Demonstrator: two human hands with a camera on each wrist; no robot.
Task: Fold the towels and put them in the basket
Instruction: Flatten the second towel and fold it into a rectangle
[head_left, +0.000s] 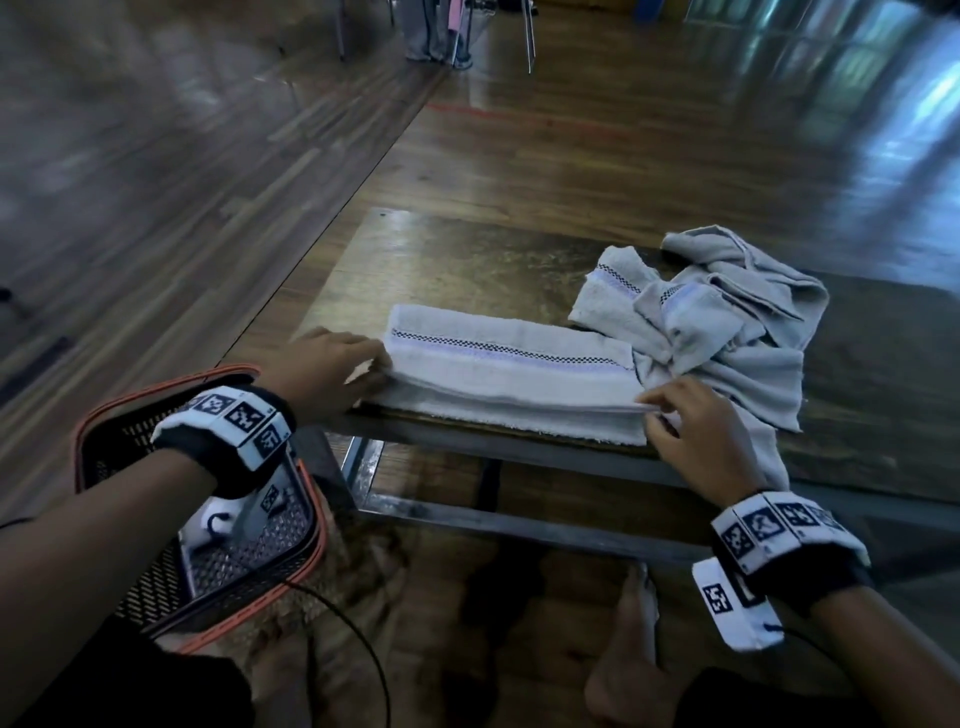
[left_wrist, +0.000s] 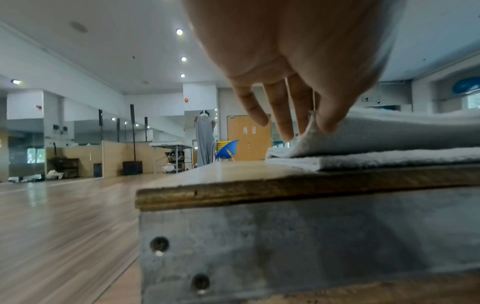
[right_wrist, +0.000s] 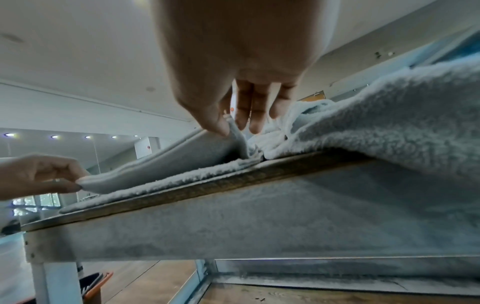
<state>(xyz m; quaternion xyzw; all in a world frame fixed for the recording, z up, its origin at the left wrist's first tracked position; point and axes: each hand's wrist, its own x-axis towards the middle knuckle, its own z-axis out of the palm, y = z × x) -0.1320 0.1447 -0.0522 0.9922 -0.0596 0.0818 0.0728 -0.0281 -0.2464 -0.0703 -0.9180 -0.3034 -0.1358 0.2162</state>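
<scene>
A pale grey towel with a checked stripe lies folded into a long strip along the near edge of the low table. My left hand pinches the left end of its upper layer, thumb under and fingers on top. My right hand pinches the right end of the same layer. In the left wrist view my left hand lifts that layer of the towel slightly. In the right wrist view my right hand holds the towel edge raised. The black basket with an orange rim stands on the floor under my left forearm.
A crumpled heap of more grey towels lies on the table's right side, one part hanging over the near edge beside my right wrist. A metal frame runs below the tabletop. My bare foot and a cable are on the wooden floor.
</scene>
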